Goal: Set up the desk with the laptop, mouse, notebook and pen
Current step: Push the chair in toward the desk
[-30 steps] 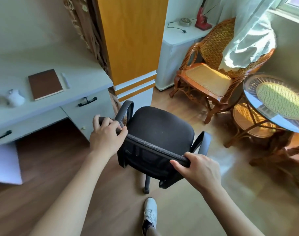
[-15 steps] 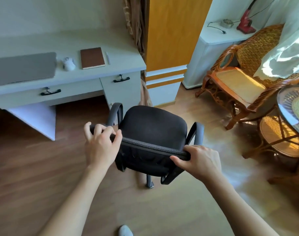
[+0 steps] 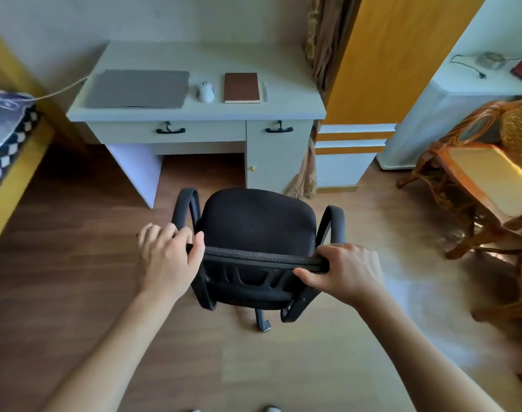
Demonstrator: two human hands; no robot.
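Note:
A pale desk (image 3: 194,113) stands against the wall ahead. On it lie a closed grey laptop (image 3: 138,88), a white mouse (image 3: 205,92), a brown notebook (image 3: 242,87) and a white pen (image 3: 265,90), in a row from left to right. A black office chair (image 3: 258,230) stands on the floor in front of the desk, its seat facing the desk. My left hand (image 3: 164,260) grips the left end of the backrest's top edge. My right hand (image 3: 343,270) grips the right end.
A bed corner with a checkered cover (image 3: 7,135) is at the left. An orange and white cabinet (image 3: 372,84) stands right of the desk, a curtain (image 3: 322,46) between them. A rattan armchair (image 3: 476,179) is at the right, a white unit (image 3: 461,108) behind it.
The chair has swung round with both hands on its backrest and now faces the desk squarely. The view has turned left, so the whole desk and the bed corner show.

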